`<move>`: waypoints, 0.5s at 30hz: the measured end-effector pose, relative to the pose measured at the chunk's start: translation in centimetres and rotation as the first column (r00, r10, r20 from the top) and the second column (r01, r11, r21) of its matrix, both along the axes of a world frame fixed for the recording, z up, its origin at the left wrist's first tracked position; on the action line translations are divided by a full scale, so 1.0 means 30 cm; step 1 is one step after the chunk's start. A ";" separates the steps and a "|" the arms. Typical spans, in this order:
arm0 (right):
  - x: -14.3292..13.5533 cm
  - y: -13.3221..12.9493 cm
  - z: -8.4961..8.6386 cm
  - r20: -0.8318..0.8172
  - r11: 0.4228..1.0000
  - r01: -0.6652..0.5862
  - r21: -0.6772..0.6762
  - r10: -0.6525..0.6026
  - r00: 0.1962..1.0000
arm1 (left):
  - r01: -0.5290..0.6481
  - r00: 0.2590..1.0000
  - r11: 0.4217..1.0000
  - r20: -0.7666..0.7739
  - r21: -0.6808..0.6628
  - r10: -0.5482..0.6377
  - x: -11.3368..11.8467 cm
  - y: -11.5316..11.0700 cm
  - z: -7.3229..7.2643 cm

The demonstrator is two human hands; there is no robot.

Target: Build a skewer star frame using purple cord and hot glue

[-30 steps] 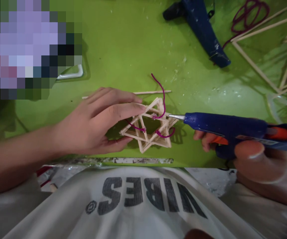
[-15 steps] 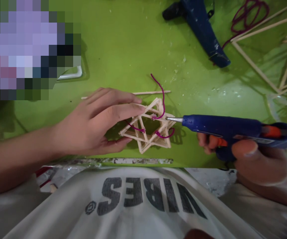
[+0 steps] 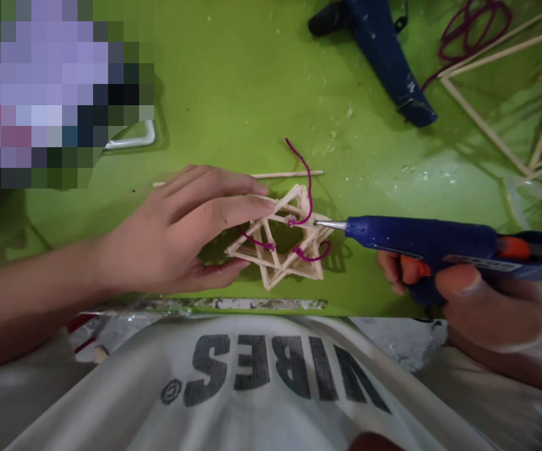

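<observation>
A small star-shaped frame of wooden sticks (image 3: 271, 269) lies on the green table (image 3: 214, 81). My left hand (image 3: 190, 219) grips its left side between the fingers on top and the thumb below. Short purple strings (image 3: 310, 188) hang loose from several spots on the star. In my right hand (image 3: 487, 300) is a blue glue gun (image 3: 421, 237), with fingers round the handle by the orange trigger. The gun's metal nozzle points left and meets the star's upper right part. Beyond my left fingers lies a thin wooden stick (image 3: 294, 175), partly covered by the hand.
Another blue glue gun (image 3: 388, 69) lies at the far side. Purple string (image 3: 472, 31) is looped to its right, beside larger stick frames (image 3: 487, 125). A blurred-out area covers the upper left, near a metal-edged object (image 3: 134, 141). A worn strip (image 3: 271, 304) runs along the near edge.
The glue gun and my right hand have shifted very slightly to the right in view. The star and my left hand stay in place.
</observation>
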State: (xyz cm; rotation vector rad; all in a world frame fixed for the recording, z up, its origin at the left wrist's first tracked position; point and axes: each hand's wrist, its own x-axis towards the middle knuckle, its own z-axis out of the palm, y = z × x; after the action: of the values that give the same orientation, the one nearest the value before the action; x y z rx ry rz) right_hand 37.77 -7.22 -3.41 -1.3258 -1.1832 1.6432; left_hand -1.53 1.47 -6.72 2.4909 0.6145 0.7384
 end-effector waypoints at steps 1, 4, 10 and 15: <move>0.007 -0.001 -0.002 0.000 1.000 -0.022 0.010 0.022 1.000 | -0.002 1.000 1.000 0.005 0.002 0.002 0.001 -0.001 -0.001; 0.017 -0.005 -0.004 0.020 0.998 -0.046 0.053 0.045 0.999 | -0.009 1.000 1.000 0.002 -0.005 0.009 0.001 -0.004 -0.001; -0.026 -0.014 0.018 0.061 0.998 0.029 0.062 -0.033 0.998 | -0.036 0.999 0.999 -0.025 -0.040 0.035 0.000 -0.010 0.005; -0.050 -0.011 0.036 0.063 0.998 0.047 0.046 -0.050 0.997 | -0.043 0.998 0.999 -0.053 -0.016 0.042 -0.001 -0.005 -0.001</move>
State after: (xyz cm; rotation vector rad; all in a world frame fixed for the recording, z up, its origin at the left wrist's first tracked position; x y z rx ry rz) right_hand 36.27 -7.54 -2.34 -1.3777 -1.2091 1.5418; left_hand -1.55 1.32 -6.75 2.4951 0.6921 0.6820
